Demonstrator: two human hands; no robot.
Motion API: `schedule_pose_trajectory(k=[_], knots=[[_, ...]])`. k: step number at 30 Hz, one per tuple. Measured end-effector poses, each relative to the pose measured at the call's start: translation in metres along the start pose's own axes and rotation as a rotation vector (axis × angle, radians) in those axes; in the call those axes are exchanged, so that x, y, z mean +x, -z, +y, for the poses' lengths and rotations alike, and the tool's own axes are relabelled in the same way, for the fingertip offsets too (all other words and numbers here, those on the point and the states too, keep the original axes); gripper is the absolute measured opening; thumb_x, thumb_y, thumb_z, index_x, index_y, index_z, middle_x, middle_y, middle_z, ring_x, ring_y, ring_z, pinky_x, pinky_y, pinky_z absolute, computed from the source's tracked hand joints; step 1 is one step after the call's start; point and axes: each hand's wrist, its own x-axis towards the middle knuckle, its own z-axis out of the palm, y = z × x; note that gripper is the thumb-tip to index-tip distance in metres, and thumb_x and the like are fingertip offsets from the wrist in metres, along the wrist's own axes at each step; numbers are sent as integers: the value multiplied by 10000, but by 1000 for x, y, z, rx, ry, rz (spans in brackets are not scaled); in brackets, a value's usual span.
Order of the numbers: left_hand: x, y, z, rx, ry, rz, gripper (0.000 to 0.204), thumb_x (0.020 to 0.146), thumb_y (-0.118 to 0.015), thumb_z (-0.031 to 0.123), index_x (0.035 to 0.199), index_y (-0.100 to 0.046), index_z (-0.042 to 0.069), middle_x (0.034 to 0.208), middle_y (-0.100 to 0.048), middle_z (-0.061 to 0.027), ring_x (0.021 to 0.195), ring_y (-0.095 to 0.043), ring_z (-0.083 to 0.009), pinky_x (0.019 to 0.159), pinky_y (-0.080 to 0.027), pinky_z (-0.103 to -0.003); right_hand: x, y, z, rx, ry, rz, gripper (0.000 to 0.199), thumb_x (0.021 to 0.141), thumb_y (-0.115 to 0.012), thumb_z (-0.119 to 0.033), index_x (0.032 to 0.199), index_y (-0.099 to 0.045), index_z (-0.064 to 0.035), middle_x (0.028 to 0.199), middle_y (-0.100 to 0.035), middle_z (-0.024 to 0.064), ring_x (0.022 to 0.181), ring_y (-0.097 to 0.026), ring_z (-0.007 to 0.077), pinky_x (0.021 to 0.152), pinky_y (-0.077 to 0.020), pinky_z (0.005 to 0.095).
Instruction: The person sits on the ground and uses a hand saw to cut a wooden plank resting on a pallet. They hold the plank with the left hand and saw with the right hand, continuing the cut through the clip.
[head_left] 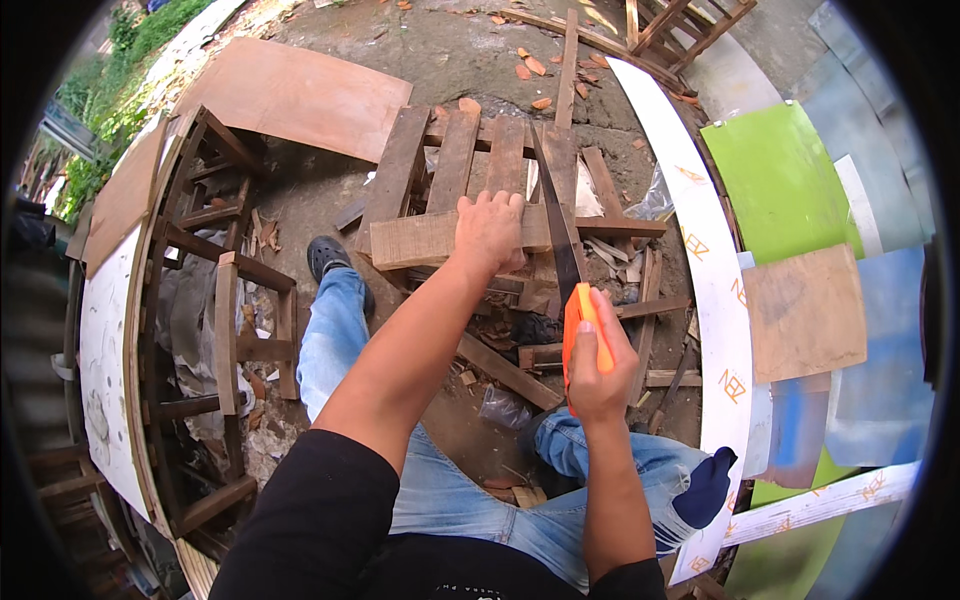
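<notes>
One head-worn fisheye view looks steeply down from close above the pallet (480,170) and the ground (440,60) beyond (straight edges bow toward the rim); forearms enter from the lower edge.

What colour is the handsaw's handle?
Bright orange. The handsaw handle is gripped in the right hand; clearest in the head view.

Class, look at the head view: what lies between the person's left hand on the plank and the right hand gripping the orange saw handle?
In the head view, the saw blade crosses the plank between the left hand and right hand.
</notes>
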Motion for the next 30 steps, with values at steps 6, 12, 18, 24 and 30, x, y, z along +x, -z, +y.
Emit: schedule_pose_trajectory(k=[6, 12, 18, 24, 30], knots=[[3, -2, 0, 15, 8, -12, 674, 655, -882, 357, 1190, -572, 90, 1204, -656, -90, 1208, -597, -296, 988, -456, -466, -107, 60, -33, 16, -101, -48, 461, 974, -595, -124, 1368, -572, 115, 1254, -690, 266, 1160, -693, 310, 1005, -517, 359], [-5, 0, -1, -12, -30, 40, 603, 680, -833, 274, 1193, -578, 86, 1218, -658, -94, 1213, -596, -287, 992, -454, -438, -93, 60, -31, 42, -237, -55, 444, 996, -568, -122, 1368, -573, 121, 1291, -677, 257, 1189, -669, 294, 1029, -501, 366], [-8, 5, 2, -20, -19, 59, 543, 675, -802, 190, 1172, -602, 109, 1194, -658, -63, 1180, -602, -253, 994, -443, -433, 23, -4, -1, 19, 25, -39, 402, 1013, -559, -101, 1366, -592, 89, 1285, -688, 230, 1208, -653, 259, 1041, -483, 340], [-4, 5, 6, -13, 42, 24, 550, 657, -823, 194, 1162, -617, 120, 1190, -656, -53, 1179, -603, -253, 987, -441, -436, -50, 34, -19, 52, -255, -51, 430, 1015, -544, -119, 1382, -568, 105, 1288, -676, 226, 1127, -664, 234, 981, -507, 327], [-4, -3, 4, -57, 15, 61, 539, 660, -810, 169, 1159, -611, 117, 1177, -656, -58, 1174, -601, -249, 997, -435, -435, -101, 73, -45, 31, -302, -78, 463, 1013, -540, -143, 1393, -548, 121, 1193, -691, 221, 1035, -675, 221, 927, -528, 334]])
